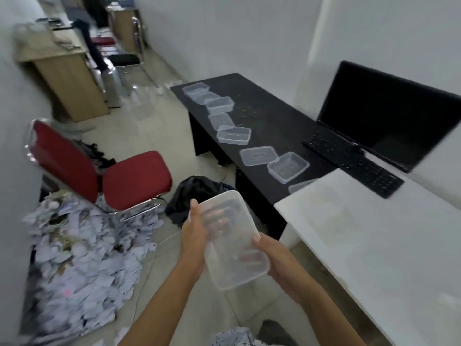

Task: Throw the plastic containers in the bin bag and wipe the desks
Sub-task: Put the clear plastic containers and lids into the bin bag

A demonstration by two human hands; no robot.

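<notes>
head view; worn high; faces forward-down; black desk (272, 116) ahead right

both hands hold one clear plastic container (234, 243) out in front of the black desk (269, 113): the left hand (193, 236) grips its long side and the right hand (273, 257) its near corner, fingers showing through the plastic. a row of containers (234, 135) runs along the black desk's front edge. the dark bin bag (197, 193) sits on the floor just beside the black desk, with the red chair (134, 178) and a paper heap (82, 258) further left. a monitor (389, 113) and keyboard (354, 166) sit at the black desk's right end, where a white desk (374, 233) adjoins it.
</notes>
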